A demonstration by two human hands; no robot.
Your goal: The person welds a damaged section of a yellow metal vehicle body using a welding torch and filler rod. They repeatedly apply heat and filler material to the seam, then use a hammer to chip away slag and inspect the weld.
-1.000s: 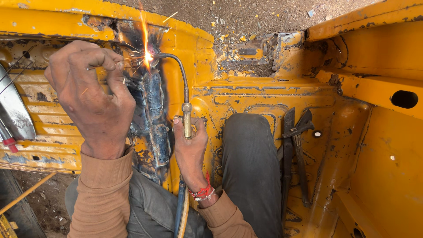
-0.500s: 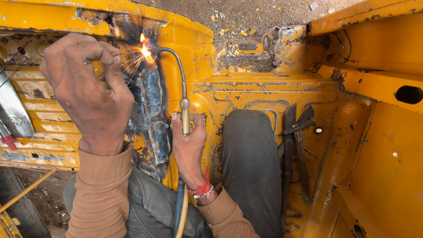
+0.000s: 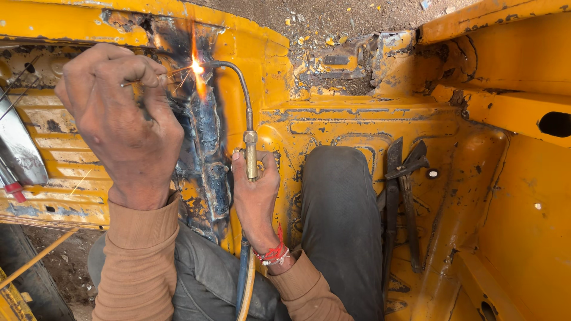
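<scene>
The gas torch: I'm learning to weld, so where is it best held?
Probably by the brass handle below the bent neck, coming from underneath, as the right hand does. The flame sits at the curved tip, and the hoses trail downward.

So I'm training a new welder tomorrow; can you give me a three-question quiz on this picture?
1. Which hand holds the brass gas torch with the curved steel neck?
2. True or false: the flame burns on the blackened seam of the yellow sheet-metal body.
3. What does the left hand pinch? A) thin filler rod B) hammer C) cloth

Key: 1. the right hand, grip closed round the handle; 2. true; 3. A
</scene>
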